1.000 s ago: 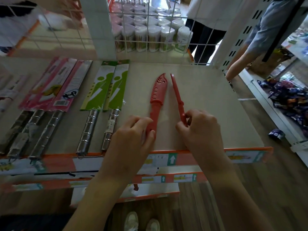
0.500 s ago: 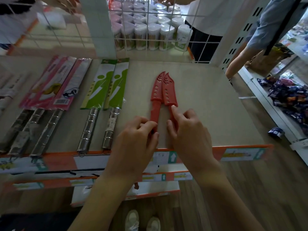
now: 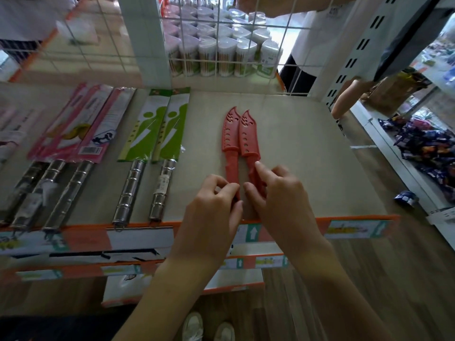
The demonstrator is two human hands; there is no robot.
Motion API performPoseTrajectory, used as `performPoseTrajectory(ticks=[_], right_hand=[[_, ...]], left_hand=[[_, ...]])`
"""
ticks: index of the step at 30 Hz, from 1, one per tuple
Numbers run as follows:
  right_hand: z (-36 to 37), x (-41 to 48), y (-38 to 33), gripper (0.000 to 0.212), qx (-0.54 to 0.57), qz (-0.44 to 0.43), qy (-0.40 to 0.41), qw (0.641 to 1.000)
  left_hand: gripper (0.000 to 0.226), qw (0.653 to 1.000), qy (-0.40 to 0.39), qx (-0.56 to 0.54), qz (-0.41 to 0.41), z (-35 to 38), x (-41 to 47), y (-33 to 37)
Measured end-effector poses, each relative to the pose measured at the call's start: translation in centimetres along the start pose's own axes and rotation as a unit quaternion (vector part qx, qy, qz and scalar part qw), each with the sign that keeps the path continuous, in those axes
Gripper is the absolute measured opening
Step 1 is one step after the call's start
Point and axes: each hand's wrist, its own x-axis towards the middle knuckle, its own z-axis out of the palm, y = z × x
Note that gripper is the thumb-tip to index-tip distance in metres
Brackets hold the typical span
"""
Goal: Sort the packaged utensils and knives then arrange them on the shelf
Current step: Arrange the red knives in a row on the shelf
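Observation:
Two red sheathed knives lie flat side by side on the beige shelf, tips pointing away from me. My left hand pinches the handle end of the left red knife. My right hand has its fingers on the handle of the right red knife. To the left lie two steel-handled knives in green sleeves and three in pink sleeves, handles toward the shelf's front edge.
A white wire grid closes the shelf's back, with tubs of toothpicks behind it. Two people stand beyond it at the right; a forearm hangs by the shelf's far right corner. Candy bags lie on a lower shelf at the right.
The right red knife, tilted on edge a second ago, now lies flat against the left one. Both hands have drawn closer together on the handles.

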Motion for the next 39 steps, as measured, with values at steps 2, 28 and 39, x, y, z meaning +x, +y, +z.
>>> performPoseTrajectory(ticks=[2, 28, 39], right_hand=[[-0.1, 0.0, 0.0, 0.051, 0.001, -0.002, 0.001, 1.000], [-0.5, -3.0, -0.4, 0.028, -0.024, -0.088, 0.108, 0.990], [-0.1, -7.4, -3.5, 0.029, -0.008, -0.137, 0.096, 0.986]], left_hand=[[0.023, 1.000, -0.005, 0.002, -0.001, 0.1, 0.1, 0.2], [0.033, 0.993, 0.045, 0.070, -0.082, -2.6, -3.1, -0.9], [0.037, 0.989, 0.117, 0.053, -0.069, -6.2, -8.6, -1.2]])
